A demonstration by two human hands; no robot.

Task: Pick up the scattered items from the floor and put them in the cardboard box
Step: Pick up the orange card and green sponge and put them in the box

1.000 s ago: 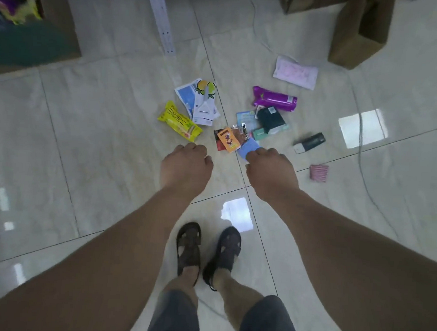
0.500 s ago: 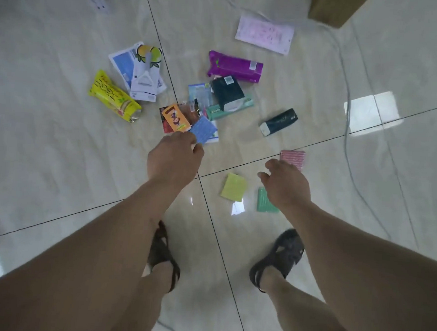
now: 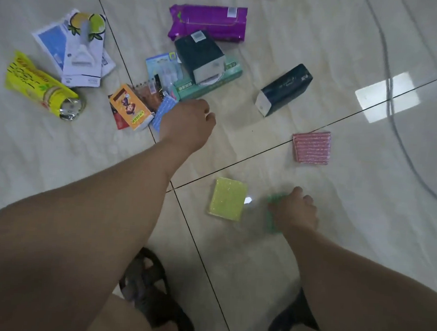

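Tiled floor (image 3: 321, 56): three scouring pads (image 3: 227, 199), two dark boxes (image 3: 284, 88).

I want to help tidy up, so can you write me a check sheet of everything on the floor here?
Surface: shiny beige tile floor, dark grout lines.
Job's things: yellow packet, purple packet, two dark boxes, orange card box, pink pad, yellow pad, green pad; cardboard box not in view.
Clutter: nothing seen.
Grippers: left hand over the blue card; right hand on the green pad, grip unclear.
Cables: grey cable at right.
Surroundings: person's sandals.
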